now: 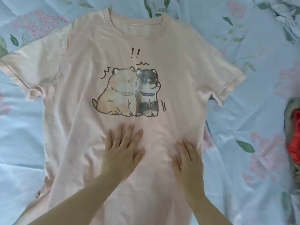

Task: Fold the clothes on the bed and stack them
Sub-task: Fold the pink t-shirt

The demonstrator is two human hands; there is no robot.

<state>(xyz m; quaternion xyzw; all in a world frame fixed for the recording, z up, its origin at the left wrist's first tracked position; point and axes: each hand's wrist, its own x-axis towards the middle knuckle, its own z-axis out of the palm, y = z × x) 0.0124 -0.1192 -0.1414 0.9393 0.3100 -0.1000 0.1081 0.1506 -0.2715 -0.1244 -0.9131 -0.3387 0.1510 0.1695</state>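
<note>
Your left grip lies released and flat, palm down with the fingers straight and a little spread, on the front of the T-shirt. Its fingertips are just below the printed picture. Your right grip is released as well, palm down and fingers straight. It rests on the same front panel, beside the left one and slightly nearer to you. Neither grip is grasping any cloth.

The T-shirt is pale pink with short sleeves, and it lies spread face up on the bed. Its round collar points away from you and both sleeves are stretched out to the sides. The print shows two cartoon dogs sitting pressed together, one cream and one dark grey with a blue collar, with small black exclamation marks above them. Soft creases run down the fabric between your grips, and the hem of the sleeve on your left is turned up near the underarm.

The bed sheet is light blue with pink flowers and green leaves. At your far right edge lies a blurred bundle with red cloth in it.
</note>
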